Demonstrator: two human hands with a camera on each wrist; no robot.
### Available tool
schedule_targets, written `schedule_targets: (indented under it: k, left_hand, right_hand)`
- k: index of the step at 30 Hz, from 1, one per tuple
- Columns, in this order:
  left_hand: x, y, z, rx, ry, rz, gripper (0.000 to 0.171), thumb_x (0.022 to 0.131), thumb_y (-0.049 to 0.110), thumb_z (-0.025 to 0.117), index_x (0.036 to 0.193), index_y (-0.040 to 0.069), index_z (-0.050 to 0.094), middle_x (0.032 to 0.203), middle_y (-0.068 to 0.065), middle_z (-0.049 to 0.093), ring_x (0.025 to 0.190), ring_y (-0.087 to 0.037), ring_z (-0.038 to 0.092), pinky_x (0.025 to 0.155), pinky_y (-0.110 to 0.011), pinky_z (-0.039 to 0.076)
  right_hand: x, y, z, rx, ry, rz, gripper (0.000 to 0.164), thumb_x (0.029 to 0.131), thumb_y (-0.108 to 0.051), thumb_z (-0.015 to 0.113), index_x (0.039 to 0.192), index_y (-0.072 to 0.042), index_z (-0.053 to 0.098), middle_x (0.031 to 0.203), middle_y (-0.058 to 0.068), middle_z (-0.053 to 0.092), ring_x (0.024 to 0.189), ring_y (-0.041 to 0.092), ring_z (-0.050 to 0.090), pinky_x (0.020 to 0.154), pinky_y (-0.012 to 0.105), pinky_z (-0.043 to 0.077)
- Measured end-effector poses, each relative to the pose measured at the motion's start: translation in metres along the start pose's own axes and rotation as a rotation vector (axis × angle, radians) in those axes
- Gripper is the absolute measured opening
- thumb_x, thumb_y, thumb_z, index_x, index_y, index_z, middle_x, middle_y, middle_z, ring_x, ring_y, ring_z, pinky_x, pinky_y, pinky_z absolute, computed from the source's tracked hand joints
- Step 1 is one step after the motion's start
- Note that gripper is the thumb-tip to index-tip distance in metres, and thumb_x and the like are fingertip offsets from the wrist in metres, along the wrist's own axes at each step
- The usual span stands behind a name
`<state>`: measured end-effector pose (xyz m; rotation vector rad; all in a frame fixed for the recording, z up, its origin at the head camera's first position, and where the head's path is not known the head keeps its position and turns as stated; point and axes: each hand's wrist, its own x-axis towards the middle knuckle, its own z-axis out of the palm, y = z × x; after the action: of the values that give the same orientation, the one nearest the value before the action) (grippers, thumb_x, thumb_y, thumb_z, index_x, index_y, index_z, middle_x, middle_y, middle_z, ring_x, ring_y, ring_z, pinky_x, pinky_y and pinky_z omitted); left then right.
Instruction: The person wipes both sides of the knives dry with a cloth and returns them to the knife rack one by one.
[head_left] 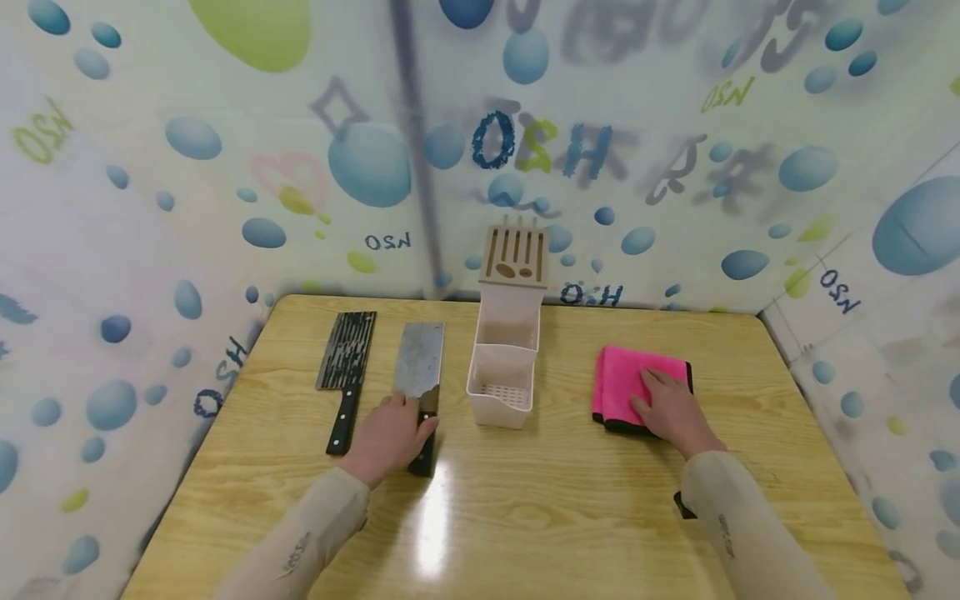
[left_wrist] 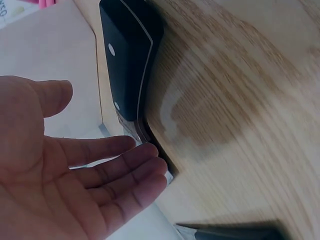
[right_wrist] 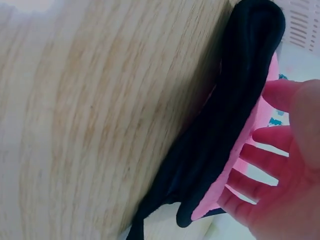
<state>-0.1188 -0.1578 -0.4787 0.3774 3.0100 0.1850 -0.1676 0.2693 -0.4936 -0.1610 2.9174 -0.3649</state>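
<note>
“So, what is the head view showing?”

“The left hand (head_left: 390, 437) is resting over the plain-bladed cleaver (head_left: 418, 367) where blade and handle are meeting, its thumb lying across the black handle. That cleaver is lying flat on the wooden surface (head_left: 540, 500), right of the dark-streaked cleaver (head_left: 351, 367) and left of the white knife holder (head_left: 498, 412).”

“Which way is it pointing?”

“Its long axis is running nearly straight away from the person, handle end nearer, blade farther off. I'm judging that as the key relation: the left hand is lying over it from the left and is clearly the nearer one. The right hand (head_left: 671, 408) is resting on a folded pink cloth (head_left: 619, 379) beyond the holder.”

“How is the left wrist view looking?”

“The fingers (left_wrist: 131, 161) are extending loosely together, thumb standing apart, beside the cleaver's neck. They aren't gripping anything; whether the tips are touching it, I cannot tell. The dark-streaked cleaver's handle is showing at the bottom edge.”

“And the right wrist view?”

“The fingers are spreading loosely against the cloth's pink face, thumb on the holder's side, and they aren't closing round anything. The cloth's black hem (right_wrist: 220, 120) is facing the camera, and a slotted part of the holder is showing in the upper corner.”
</note>
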Motion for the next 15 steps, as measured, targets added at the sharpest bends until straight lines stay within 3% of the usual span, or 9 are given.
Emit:
schedule_targets:
  k: [5, 15]
  left_hand:
    - [0.005, 0.004, 0.004, 0.005, -0.082, -0.009, 0.059, 0.100, 0.044, 0.048, 0.119, -0.011, 0.058, 0.111, -0.026, 0.060, 0.105, -0.040, 0.059, 0.088, -0.050, 0.050]
    - [0.011, 0.010, 0.010, -0.025, -0.086, -0.064, 0.057, 0.094, 0.043, 0.060, 0.112, -0.011, 0.060, 0.099, -0.023, 0.061, 0.089, -0.036, 0.062, 0.073, -0.048, 0.054]
  right_hand:
    - [0.005, 0.002, 0.002, -0.027, -0.001, 0.006, 0.067, 0.096, -0.032, 0.058, 0.144, 0.009, 0.035, 0.144, 0.034, 0.036, 0.129, 0.055, 0.032, 0.105, 0.064, 0.030]
    - [0.013, 0.000, 0.002, -0.062, -0.015, 0.017, 0.072, 0.092, -0.033, 0.063, 0.140, 0.013, 0.037, 0.139, 0.036, 0.039, 0.126, 0.053, 0.038, 0.103, 0.061, 0.035]
